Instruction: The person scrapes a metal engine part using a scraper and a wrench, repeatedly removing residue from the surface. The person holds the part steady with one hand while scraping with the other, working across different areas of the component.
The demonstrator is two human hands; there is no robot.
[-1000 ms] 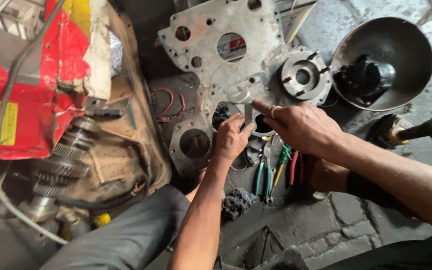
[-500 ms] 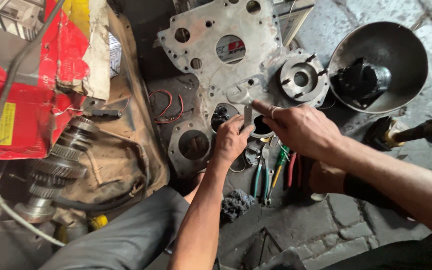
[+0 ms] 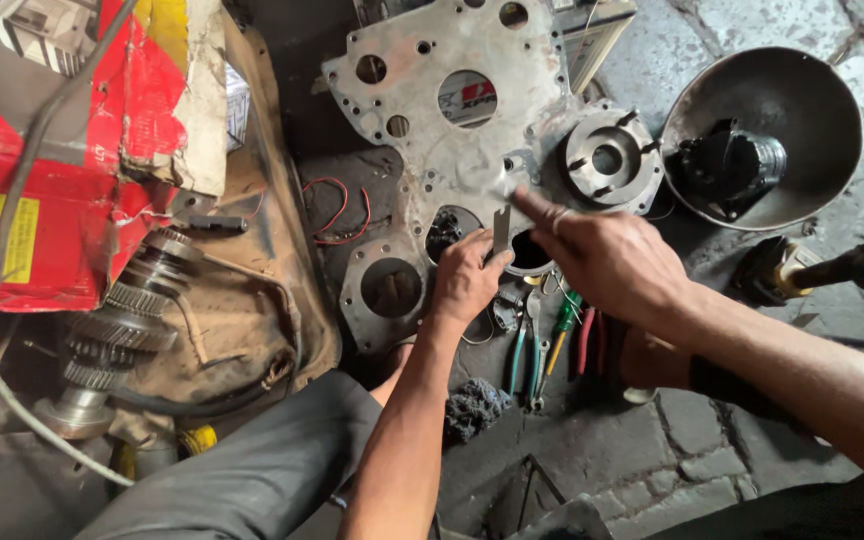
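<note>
Pinching thin stiff metal strip (image 3: 501,229) upright in left hand (image 3: 467,280), right hand (image 3: 607,262) half-open, fingertip on heavy rigid plate (image 3: 452,150); grip plate by its edges.

Pliers (image 3: 519,352) and round flange (image 3: 607,160) crowd the plate (image 3: 432,130); bare floor (image 3: 632,440) lies below.

Left hand (image 3: 467,280) grips thin blade (image 3: 501,228) (upright); right hand (image 3: 607,260) touches metal plate (image 3: 452,150).

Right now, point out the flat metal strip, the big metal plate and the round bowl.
flat metal strip (image 3: 501,228), head view, middle of the blade above the left hand (image 3: 467,280).
metal plate (image 3: 427,120), head view, bare face between holes.
round bowl (image 3: 787,85), head view, inner wall.
</note>
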